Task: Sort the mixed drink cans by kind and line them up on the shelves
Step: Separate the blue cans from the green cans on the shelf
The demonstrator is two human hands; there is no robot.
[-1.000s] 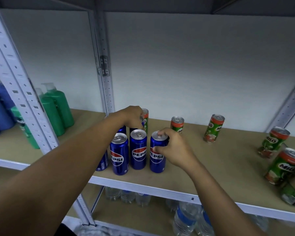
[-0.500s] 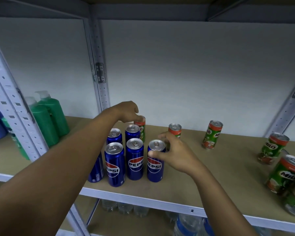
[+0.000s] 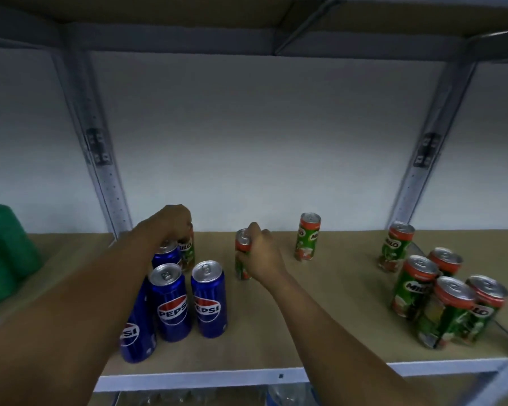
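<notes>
milo cans half hidden: left hand (image 3: pixel 170 222) grips one (image 3: pixel 187 250); right hand (image 3: pixel 260 253) another (image 3: pixel 242 253).

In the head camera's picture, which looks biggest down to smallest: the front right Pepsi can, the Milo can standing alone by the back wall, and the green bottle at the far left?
1. Green bottle, though cut off by the edge.
2. Front right Pepsi can.
3. Lone Milo can.
Nearness to the camera inflates the first two.

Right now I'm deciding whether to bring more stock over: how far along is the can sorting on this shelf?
Partly done. The blue Pepsi cans already stand grouped at the left. In hand: the left hand grips a Milo can behind the Pepsi group, and the right hand grips another Milo can. Left to do: a lone Milo can and the loose Milo cluster at the right need lining up.
</notes>
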